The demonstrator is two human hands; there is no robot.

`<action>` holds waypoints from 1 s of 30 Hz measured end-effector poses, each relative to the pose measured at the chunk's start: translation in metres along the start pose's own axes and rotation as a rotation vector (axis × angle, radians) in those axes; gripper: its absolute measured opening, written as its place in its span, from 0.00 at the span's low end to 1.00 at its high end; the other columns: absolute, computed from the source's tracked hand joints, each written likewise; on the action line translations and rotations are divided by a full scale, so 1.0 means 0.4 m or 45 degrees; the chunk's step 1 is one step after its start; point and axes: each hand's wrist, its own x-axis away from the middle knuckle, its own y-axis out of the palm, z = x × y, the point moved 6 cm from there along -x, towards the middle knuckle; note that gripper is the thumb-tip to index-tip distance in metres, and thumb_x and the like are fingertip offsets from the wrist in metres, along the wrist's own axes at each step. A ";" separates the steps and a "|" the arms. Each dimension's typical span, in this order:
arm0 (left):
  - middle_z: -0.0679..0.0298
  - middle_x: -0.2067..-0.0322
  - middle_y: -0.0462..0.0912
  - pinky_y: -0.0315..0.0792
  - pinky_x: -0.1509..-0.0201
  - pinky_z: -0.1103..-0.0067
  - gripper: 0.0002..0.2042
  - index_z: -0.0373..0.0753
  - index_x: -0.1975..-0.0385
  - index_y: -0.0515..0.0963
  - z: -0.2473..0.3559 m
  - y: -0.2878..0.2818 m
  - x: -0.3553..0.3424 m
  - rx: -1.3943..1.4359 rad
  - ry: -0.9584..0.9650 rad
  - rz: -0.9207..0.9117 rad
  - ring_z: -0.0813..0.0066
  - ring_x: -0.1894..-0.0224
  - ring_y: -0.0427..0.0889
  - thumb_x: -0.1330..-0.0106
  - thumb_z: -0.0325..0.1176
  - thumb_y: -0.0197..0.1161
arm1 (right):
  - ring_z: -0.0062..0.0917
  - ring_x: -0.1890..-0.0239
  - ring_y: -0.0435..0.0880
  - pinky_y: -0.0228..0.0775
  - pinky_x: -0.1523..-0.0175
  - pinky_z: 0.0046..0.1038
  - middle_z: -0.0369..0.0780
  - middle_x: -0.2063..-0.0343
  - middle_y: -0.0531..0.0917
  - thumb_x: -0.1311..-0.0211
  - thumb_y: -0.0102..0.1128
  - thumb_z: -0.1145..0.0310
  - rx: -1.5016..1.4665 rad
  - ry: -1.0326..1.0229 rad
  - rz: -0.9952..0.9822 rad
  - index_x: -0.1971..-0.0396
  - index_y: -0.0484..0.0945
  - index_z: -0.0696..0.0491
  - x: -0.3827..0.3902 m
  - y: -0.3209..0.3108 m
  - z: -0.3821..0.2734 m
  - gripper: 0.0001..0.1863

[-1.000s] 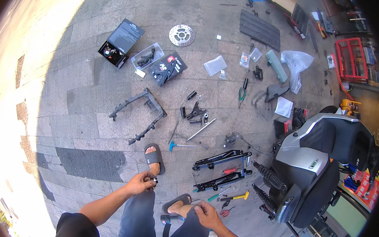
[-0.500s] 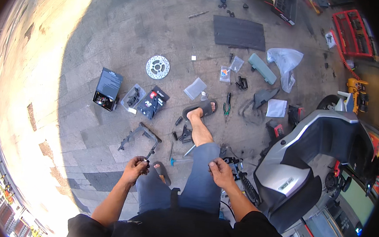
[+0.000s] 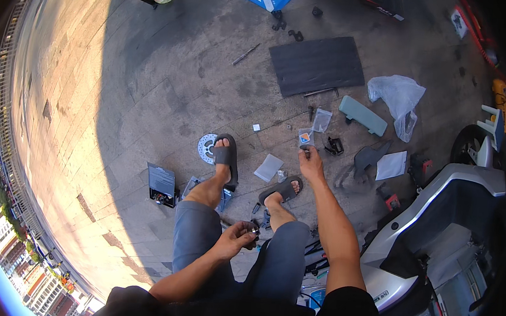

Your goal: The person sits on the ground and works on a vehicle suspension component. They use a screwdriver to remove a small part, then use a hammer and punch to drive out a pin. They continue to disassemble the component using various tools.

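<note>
My left hand [image 3: 233, 242] is in front of my lap, its fingers closed round a small shiny metal part [image 3: 255, 231] whose kind I cannot make out. My right arm is stretched forward over the ground, and my right hand [image 3: 310, 164] has its fingertips bent together. It is just below a small clear bag with an orange square label [image 3: 305, 138]; whether it touches the bag I cannot tell. Anything in those fingers is hidden. Beside it on the right is a small black bracket-like part [image 3: 334, 146], and to the left a flat clear packet [image 3: 269, 167].
A silver and black scooter [image 3: 412, 248] stands close on the right. Around my sandalled feet are a brake disc [image 3: 206, 146] and an open black box [image 3: 162, 185]. Farther off lie a dark mat [image 3: 317, 65], a grey-green case [image 3: 363, 115] and a crumpled plastic bag [image 3: 397, 98].
My right hand has moved from beside my knee forward to the small bags. The left hand has shifted right, towards my lap. My left foot has stepped forward beside the disc, and the view has turned.
</note>
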 end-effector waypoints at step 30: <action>0.63 0.68 0.76 0.71 0.63 0.75 0.12 0.38 0.56 0.72 0.516 -0.373 -0.276 -0.815 -0.743 -0.032 0.71 0.67 0.75 0.35 0.35 0.57 | 0.39 0.70 0.81 0.70 0.67 0.37 0.48 0.72 0.77 0.43 0.58 0.70 -1.013 0.281 0.650 0.55 0.65 0.56 0.113 0.361 -0.223 0.17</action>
